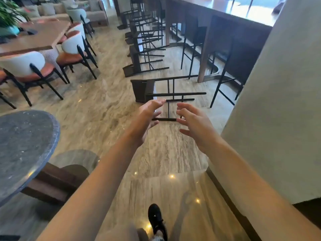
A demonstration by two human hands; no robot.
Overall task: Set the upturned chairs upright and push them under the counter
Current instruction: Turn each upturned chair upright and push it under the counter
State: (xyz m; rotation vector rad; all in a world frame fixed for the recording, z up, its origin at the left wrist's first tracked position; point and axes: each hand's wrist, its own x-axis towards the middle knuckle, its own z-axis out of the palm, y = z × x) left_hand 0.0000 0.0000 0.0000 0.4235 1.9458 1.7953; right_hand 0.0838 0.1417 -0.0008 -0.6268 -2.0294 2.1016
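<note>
Head view: both arms reach forward over the floor [104, 105] toward the nearest chair [156, 91]. Left hand [147, 115]: fingers straight and slightly spread, holding nothing. Right hand [192, 122]: fingers loosely curved and spread apart, holding nothing. Contact with the chair cannot be confirmed; the hands overlap its legs in the picture. This chair lies on its side, legs pointing toward the counter [225, 13]. More toppled chairs [139, 61] lie in a row beyond it, alongside the counter. Stools [194, 44] stand upright under the counter.
</note>
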